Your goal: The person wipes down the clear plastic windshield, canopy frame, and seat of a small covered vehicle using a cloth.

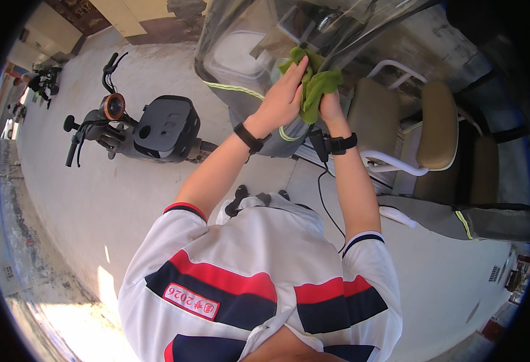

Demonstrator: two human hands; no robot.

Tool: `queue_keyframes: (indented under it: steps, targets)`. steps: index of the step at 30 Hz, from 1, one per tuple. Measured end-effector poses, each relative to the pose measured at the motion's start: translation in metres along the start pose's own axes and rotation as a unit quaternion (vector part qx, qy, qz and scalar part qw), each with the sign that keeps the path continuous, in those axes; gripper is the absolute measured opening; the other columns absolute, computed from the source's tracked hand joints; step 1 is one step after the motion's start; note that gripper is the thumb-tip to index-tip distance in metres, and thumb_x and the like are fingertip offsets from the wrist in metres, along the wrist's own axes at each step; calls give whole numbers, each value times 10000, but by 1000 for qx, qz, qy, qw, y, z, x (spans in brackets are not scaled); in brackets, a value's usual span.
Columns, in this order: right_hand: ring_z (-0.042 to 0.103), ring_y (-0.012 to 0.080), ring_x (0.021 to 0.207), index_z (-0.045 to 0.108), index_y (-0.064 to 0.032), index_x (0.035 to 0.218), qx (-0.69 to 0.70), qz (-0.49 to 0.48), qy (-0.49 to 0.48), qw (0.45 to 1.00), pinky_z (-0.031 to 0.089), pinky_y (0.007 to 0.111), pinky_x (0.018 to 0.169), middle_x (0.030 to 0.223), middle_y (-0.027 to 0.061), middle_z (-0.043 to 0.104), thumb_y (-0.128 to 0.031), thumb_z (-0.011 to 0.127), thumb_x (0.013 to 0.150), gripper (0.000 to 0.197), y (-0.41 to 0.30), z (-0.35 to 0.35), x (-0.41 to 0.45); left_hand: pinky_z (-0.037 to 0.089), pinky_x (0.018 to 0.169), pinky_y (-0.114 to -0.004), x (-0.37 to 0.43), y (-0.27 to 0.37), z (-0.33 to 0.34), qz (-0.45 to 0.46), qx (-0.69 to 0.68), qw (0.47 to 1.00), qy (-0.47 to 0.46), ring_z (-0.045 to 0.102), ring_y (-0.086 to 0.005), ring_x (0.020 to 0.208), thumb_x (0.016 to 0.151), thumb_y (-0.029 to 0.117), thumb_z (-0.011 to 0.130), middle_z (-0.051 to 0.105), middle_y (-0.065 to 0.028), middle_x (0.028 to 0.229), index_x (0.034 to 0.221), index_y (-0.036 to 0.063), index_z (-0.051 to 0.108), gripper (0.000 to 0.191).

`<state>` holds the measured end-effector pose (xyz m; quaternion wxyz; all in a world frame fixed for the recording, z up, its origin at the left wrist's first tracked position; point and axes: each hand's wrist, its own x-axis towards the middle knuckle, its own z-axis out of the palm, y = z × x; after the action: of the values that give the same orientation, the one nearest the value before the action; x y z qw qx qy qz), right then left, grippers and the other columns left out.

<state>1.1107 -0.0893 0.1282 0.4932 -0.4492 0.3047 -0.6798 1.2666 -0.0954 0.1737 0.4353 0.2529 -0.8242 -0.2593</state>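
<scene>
My left hand (pixel 283 99), fingers straight and close together, lies against the left side of a crumpled green cloth (pixel 312 88). On the cloth's other side, my right hand (pixel 332 106) holds it, its fingers mostly hidden by the folds. The cloth is beside the clear plastic rain cover (pixel 265 45) of a covered vehicle; whether it touches the plastic, I cannot tell. Black straps circle both wrists. A small black device (pixel 319 145) with a cable is at the right wrist strap.
A parked electric scooter (pixel 165 129) with a dark seat or box top stands to the left. Right of my hands are the vehicle's brown padded seats (pixel 437 124) and white tubular armrests (pixel 396 164). The cable (pixel 321 190) hangs beside my right arm. Farther off at upper left is a person near other two-wheelers.
</scene>
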Motion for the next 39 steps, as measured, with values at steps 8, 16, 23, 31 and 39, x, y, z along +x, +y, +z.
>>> queue_keyframes:
  steps: [8,16,23,31,39]
  targets:
    - [567,144,1104,534,-14,1306,-75,-35,2,997,463,304,956,1274,63,587,-199,503,1006,354,14,22,-20,360,1101,-397,-35,-10,12,-94,-46,994,22,411,-417,1341,981,87,403,401,-260,1475,1499,48,324,526]
    - [560,212,1201,473,3,1368,-33,-18,-28,999,444,338,1031,1342,103,552,-97,515,980,403,49,30,-41,494,846,-407,-88,1,13,-248,-88,965,15,653,-401,904,1027,196,333,666,-266,995,1366,30,498,412]
    - [620,168,1020,558,38,1204,-197,-175,81,961,482,307,911,1142,92,644,10,634,895,319,55,28,-67,502,828,-331,-109,10,-8,-230,-43,971,43,657,-245,884,1024,150,406,694,-172,1007,1265,-12,566,332]
    - [633,162,762,654,47,920,-276,-190,236,912,496,299,720,869,79,679,-18,701,856,102,16,23,-128,509,663,-283,-116,18,-4,-136,-58,978,149,617,-160,731,887,43,677,693,-115,959,1133,7,648,250]
    - [648,176,833,680,28,909,-339,-176,185,905,503,309,750,934,97,695,-3,673,871,50,7,60,-183,515,709,-312,-136,66,-21,22,-83,992,89,619,-220,746,868,-34,632,677,-145,975,1178,25,641,316]
